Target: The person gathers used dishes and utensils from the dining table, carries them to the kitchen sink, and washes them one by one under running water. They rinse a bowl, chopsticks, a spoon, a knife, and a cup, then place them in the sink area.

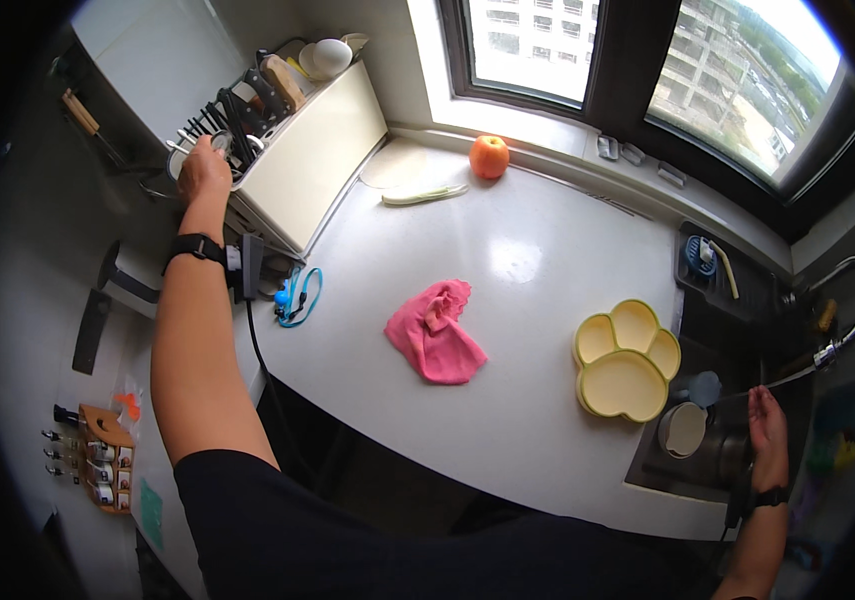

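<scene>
My left hand (205,172) reaches into the utensil holder at the far left, its fingers curled by a small metallic piece. What they grip is hidden. Dark-handled utensils (232,130) stand beside it. My right hand (767,425) is over the sink (647,465) at the right, fingers stretched out and nothing visible in it. Close to its fingertips runs a thin pale line, apparently water (787,378) from the curved tap (829,354). A pale round cup (684,430) sits in the sink. Left of the sink rests a green-rimmed, paw-shaped divided plate (625,385).
A crumpled pink cloth (437,335) lies mid-counter. Farther back are a pale green stalk (424,195) and a red-orange apple (489,157). A cream cabinet (312,165) carries knives and eggs-like white items. A blue lanyard (299,298) lies near the left edge; a spice rack (107,460) stands lower left.
</scene>
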Action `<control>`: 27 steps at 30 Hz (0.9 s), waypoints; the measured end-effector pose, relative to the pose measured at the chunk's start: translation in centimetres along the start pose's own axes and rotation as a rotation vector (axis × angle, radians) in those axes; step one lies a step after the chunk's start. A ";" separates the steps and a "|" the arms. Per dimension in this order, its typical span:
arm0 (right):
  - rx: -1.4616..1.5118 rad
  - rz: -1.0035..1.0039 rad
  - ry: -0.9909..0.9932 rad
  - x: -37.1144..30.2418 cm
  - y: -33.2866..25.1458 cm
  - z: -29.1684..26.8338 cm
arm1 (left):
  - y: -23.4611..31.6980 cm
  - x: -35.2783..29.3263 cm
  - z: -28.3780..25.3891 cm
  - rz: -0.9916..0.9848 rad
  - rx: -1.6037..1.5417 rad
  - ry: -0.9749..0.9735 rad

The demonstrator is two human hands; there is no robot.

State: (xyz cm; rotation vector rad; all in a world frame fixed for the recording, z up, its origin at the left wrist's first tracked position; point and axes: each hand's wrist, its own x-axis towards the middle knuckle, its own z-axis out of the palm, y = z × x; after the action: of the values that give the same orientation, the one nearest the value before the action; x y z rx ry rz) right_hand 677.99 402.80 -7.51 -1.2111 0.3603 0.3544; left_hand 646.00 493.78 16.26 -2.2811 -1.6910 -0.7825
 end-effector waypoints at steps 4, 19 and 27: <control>0.011 0.015 -0.062 1.2 0.2 0.9 | -5.6 1.5 2.7 -0.013 -0.323 0.225; -0.209 -0.047 0.099 2.1 1.4 4.8 | 12.3 -27.6 5.5 0.450 -1.112 -0.596; -0.181 -0.115 -0.061 0.7 -1.6 2.1 | 23.8 -43.8 -5.4 0.705 -1.296 -1.276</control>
State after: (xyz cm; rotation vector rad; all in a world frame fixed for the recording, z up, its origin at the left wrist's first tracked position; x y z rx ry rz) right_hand 679.50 404.39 -5.85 -1.3883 0.2081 0.3282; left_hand 657.50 447.25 1.67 -4.4262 0.0137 -0.0882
